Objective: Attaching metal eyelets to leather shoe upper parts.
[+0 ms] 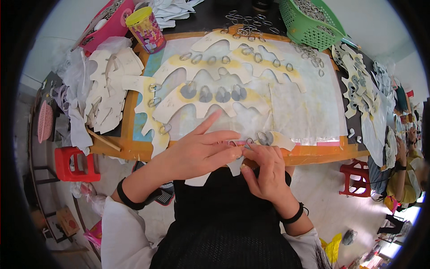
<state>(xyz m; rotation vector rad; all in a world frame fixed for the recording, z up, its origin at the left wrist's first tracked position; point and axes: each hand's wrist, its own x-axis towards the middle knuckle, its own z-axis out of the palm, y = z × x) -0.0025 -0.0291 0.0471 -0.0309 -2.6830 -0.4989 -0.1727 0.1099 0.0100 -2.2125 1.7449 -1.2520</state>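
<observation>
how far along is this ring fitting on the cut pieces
Done: several pale cut pieces lie on the board with metal rings already fitted along their tabs. In hand: both hands, left hand and right hand, pinch one small piece at the board's near edge. Left: a stack of bare pieces at the left, loose rings at the far edge, and more in the green basket.

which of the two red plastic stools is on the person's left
The red stool below the table's left corner, beside the left hand's forearm; the other red stool stands at the right, beyond the right hand.
</observation>
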